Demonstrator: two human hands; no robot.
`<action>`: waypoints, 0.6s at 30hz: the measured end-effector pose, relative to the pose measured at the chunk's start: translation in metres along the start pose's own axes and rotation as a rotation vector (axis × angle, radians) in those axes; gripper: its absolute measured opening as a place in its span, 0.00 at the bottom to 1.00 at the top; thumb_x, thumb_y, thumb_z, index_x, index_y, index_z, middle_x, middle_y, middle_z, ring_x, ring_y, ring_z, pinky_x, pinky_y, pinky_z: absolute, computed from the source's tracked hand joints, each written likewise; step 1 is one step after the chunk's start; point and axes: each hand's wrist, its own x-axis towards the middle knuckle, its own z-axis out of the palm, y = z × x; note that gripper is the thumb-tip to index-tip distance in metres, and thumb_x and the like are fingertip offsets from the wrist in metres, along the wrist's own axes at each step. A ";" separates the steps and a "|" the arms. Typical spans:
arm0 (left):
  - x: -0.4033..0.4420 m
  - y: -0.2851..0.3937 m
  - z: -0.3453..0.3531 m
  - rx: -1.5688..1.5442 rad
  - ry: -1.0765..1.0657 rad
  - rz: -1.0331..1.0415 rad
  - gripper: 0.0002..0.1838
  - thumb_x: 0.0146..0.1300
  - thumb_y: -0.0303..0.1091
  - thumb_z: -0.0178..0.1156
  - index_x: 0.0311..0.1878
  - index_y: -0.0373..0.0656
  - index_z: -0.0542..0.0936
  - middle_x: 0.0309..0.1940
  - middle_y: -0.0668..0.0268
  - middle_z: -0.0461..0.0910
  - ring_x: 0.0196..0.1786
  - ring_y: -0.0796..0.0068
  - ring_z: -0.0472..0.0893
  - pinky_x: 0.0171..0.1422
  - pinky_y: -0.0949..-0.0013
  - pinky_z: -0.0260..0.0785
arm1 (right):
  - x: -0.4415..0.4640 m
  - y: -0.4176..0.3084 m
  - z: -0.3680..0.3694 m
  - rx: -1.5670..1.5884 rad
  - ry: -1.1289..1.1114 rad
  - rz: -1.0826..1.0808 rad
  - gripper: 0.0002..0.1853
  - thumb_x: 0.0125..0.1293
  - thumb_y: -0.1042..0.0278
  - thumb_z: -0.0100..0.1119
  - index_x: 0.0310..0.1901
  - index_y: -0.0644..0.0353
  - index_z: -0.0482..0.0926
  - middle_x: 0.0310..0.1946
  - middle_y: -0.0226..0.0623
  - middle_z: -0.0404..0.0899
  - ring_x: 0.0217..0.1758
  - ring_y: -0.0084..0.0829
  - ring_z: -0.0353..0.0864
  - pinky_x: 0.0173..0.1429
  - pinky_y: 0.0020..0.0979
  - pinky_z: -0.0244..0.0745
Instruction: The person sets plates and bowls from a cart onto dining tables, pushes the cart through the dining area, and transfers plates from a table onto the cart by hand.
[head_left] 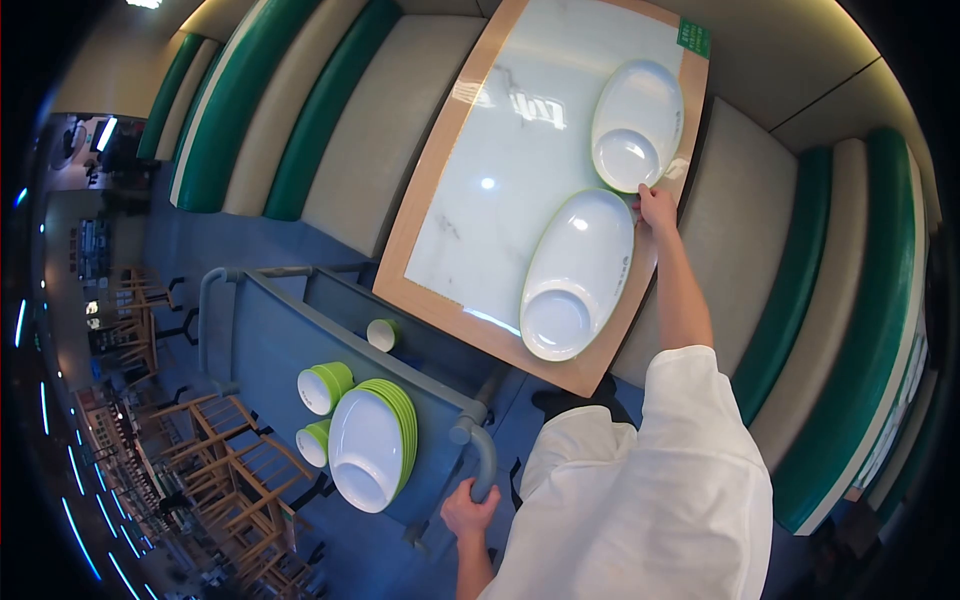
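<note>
Well to the left of the left hand we see wooden chairs (262,500). Nearer that hand stands a grey cart (270,320) carrying a green cup (314,391) with a dark mark too small for us to read, and a stack of plates (368,450), white with lime-green edges. Right of the stack, the left hand (470,508) is wrapped round the cart's curved handle (485,460). The marbled table (465,205) spreads left of the right hand. On it lie two glossy white ovals, each with a green rim, a round compartment and dark lettering we cannot make out: the nearer plate (590,245) just below the right hand, the farther plate (645,100) just beyond. The right hand (655,207), arm stretched well away from the left, has its fingers at the farther plate's rim; whether they pinch it, we cannot tell. Beyond, a green sign (693,37) carries pale writing, too small to read. A beige bench (740,200) runs right of this hand.
</note>
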 end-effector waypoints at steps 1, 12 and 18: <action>0.001 0.000 0.000 -0.010 -0.007 -0.003 0.21 0.42 0.51 0.75 0.36 0.47 0.87 0.28 0.61 0.86 0.31 0.53 0.85 0.38 0.53 0.77 | 0.005 -0.004 0.001 0.012 -0.024 -0.018 0.24 0.75 0.49 0.58 0.45 0.67 0.85 0.31 0.39 0.88 0.25 0.27 0.82 0.33 0.32 0.79; 0.001 0.003 -0.003 -0.009 -0.075 -0.029 0.20 0.44 0.50 0.74 0.37 0.47 0.87 0.30 0.60 0.87 0.32 0.53 0.86 0.40 0.53 0.78 | 0.073 -0.056 0.011 0.196 0.070 0.017 0.27 0.74 0.44 0.54 0.41 0.65 0.86 0.32 0.38 0.90 0.25 0.30 0.86 0.31 0.33 0.76; 0.003 0.002 -0.004 -0.044 -0.105 -0.059 0.21 0.45 0.51 0.74 0.38 0.47 0.88 0.31 0.60 0.87 0.34 0.52 0.87 0.40 0.53 0.78 | 0.043 -0.044 0.025 0.190 0.016 0.014 0.34 0.69 0.36 0.60 0.51 0.68 0.84 0.39 0.40 0.90 0.36 0.29 0.87 0.47 0.31 0.79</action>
